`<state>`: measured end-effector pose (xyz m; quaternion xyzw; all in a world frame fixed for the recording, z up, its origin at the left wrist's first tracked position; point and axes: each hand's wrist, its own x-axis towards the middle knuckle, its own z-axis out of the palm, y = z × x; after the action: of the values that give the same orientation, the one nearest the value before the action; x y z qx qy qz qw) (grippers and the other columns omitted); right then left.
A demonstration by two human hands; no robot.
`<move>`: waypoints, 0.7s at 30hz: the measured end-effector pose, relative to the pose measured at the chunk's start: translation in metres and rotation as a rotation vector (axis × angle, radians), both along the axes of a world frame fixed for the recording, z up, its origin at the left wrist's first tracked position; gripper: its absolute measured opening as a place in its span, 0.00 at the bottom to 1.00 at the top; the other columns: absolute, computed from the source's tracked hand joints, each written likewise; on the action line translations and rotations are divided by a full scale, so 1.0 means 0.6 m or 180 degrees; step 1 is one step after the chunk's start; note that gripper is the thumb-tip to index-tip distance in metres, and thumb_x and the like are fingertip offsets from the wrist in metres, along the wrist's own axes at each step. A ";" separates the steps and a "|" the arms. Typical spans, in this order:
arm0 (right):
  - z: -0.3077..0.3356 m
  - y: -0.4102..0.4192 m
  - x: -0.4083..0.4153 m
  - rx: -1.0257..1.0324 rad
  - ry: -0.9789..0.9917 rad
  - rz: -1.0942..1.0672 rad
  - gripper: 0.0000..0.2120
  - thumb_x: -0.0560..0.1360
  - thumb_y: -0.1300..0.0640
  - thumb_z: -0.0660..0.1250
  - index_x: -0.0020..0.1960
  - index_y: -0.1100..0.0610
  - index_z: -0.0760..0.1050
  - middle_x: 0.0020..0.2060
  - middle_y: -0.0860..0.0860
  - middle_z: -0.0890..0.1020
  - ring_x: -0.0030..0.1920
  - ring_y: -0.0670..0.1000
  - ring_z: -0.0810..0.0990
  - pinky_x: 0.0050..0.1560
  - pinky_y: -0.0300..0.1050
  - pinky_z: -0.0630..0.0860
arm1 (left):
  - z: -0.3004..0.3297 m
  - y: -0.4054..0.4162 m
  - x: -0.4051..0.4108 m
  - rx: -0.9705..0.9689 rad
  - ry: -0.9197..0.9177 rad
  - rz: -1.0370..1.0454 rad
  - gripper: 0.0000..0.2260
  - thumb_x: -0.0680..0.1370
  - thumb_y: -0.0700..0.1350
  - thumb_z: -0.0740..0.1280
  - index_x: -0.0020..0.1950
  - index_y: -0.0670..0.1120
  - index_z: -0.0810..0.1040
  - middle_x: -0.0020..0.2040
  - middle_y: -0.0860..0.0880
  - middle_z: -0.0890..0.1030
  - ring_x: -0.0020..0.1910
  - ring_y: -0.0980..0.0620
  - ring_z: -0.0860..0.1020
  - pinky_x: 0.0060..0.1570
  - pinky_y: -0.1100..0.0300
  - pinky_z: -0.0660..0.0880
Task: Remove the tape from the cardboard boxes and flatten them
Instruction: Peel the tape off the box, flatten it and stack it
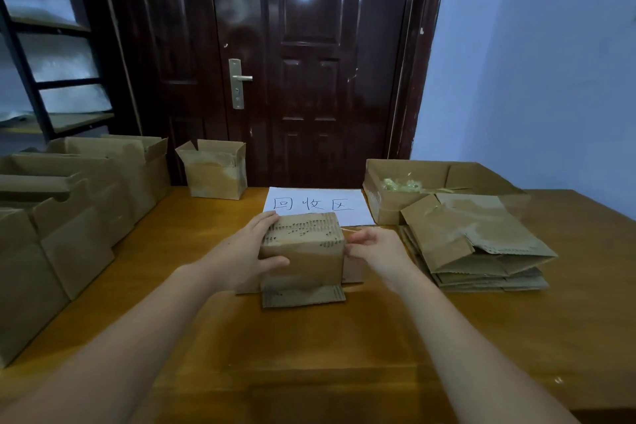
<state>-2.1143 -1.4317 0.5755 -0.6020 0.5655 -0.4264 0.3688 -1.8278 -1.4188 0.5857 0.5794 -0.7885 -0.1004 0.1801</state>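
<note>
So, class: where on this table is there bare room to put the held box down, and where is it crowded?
Bare wood lies on the table in front of the held box, between the forearms. A patch lies between the row of boxes and the left hand. Crowded: the left edge, and right, where the flattened stack lies against the scrap box. The right hand sits beside that stack.

A makeshift sorting room: cardboard boxes (82, 196) left of the worktop's (309, 337) handwritten paper sign (318, 205), flattened cardboard (481, 244) right, dark door (275, 62) behind, metal shelving (44, 79) beyond the boxes.
</note>
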 end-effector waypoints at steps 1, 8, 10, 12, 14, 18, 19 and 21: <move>-0.002 -0.004 0.002 -0.0202 0.0644 -0.0161 0.05 0.74 0.62 0.75 0.44 0.53 0.83 0.43 0.46 0.84 0.47 0.47 0.83 0.44 0.37 0.77 | 0.001 0.000 0.001 0.0002 -0.0003 -0.0002 0.48 0.72 0.73 0.65 0.85 0.58 0.50 0.83 0.63 0.50 0.74 0.57 0.67 0.67 0.59 0.72; 0.024 -0.058 -0.013 -0.1171 0.2300 -0.0469 0.11 0.76 0.66 0.68 0.47 0.49 0.73 0.44 0.46 0.77 0.48 0.51 0.75 0.44 0.46 0.75 | -0.004 -0.001 0.001 -0.0049 0.0076 -0.0009 0.47 0.72 0.73 0.66 0.84 0.58 0.50 0.82 0.65 0.49 0.72 0.60 0.67 0.64 0.62 0.72; 0.058 -0.093 -0.038 -0.1124 0.2253 -0.0499 0.08 0.78 0.64 0.66 0.51 0.52 0.80 0.48 0.50 0.79 0.50 0.54 0.78 0.48 0.49 0.77 | -0.006 -0.002 0.001 -0.0062 0.0110 -0.0023 0.48 0.70 0.74 0.65 0.84 0.59 0.50 0.82 0.65 0.50 0.70 0.61 0.68 0.60 0.64 0.73; 0.087 -0.127 -0.061 -0.0969 0.2056 -0.0664 0.10 0.78 0.64 0.66 0.55 0.55 0.82 0.51 0.53 0.81 0.50 0.55 0.80 0.53 0.51 0.79 | -0.008 -0.003 0.001 -0.0071 0.0156 -0.0021 0.48 0.70 0.73 0.65 0.84 0.59 0.50 0.82 0.66 0.50 0.69 0.61 0.68 0.61 0.63 0.75; 0.107 -0.160 -0.082 -0.0884 0.1889 -0.1022 0.09 0.78 0.65 0.67 0.54 0.55 0.80 0.50 0.52 0.81 0.50 0.54 0.80 0.50 0.47 0.78 | -0.009 -0.003 0.000 -0.0088 0.0144 0.0005 0.48 0.70 0.74 0.65 0.84 0.60 0.50 0.82 0.66 0.50 0.70 0.61 0.68 0.63 0.60 0.75; 0.131 -0.222 -0.116 -0.0485 0.1081 -0.1626 0.08 0.77 0.65 0.69 0.44 0.54 0.78 0.48 0.52 0.82 0.49 0.53 0.79 0.40 0.39 0.72 | -0.012 -0.003 0.003 -0.0096 0.0159 0.0016 0.50 0.65 0.78 0.60 0.84 0.62 0.48 0.81 0.68 0.47 0.71 0.62 0.65 0.66 0.58 0.72; 0.134 -0.238 -0.126 -0.0420 0.0883 -0.1727 0.05 0.77 0.64 0.70 0.46 0.56 0.79 0.51 0.53 0.82 0.50 0.53 0.79 0.45 0.41 0.75 | -0.014 -0.003 0.004 -0.0110 0.0160 -0.0002 0.51 0.65 0.79 0.59 0.83 0.62 0.48 0.81 0.69 0.47 0.72 0.62 0.64 0.68 0.57 0.71; 0.140 -0.264 -0.141 -0.0339 0.0725 -0.1801 0.06 0.78 0.64 0.69 0.54 0.60 0.82 0.57 0.57 0.82 0.56 0.56 0.80 0.58 0.46 0.77 | -0.019 -0.003 0.007 -0.0160 0.0165 -0.0029 0.51 0.65 0.81 0.57 0.83 0.62 0.48 0.80 0.70 0.46 0.73 0.62 0.63 0.69 0.58 0.70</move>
<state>-2.1987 -1.5900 0.6598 -0.4830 0.7252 -0.4710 0.1377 -1.8237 -1.4209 0.5745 0.5683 -0.7885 -0.0964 0.2146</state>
